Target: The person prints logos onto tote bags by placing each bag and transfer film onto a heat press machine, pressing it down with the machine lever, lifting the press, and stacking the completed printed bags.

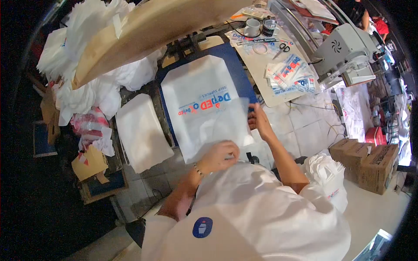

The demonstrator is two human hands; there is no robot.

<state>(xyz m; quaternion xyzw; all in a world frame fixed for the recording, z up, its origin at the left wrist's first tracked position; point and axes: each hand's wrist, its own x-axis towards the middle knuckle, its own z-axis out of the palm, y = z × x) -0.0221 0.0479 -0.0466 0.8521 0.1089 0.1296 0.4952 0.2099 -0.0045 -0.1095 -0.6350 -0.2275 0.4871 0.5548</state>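
A white fabric piece [183, 87] with clipped upper corners lies on a dark blue padded board [244, 74]. Red and blue lettering [204, 105] runs across it, upside down to me. A translucent sheet of transfer film [235, 119] overlaps the fabric's lower right part and hides some of the surface. My left hand [219, 155], a bracelet at its wrist, is closed at the near edge, with its fingertips apparently pinching the film's lower edge. My right hand [259, 121] is open, fingers extended beside the film's right edge.
A stack of white fabric pieces [141, 130] lies left of the board. Overhead is a large tan panel [152, 32]. The side table [254, 76] carries printed sheets [289, 74], scissors [283, 48] and mugs [252, 28]. Cardboard boxes [376, 169] and a white bundle [326, 174] stand at right.
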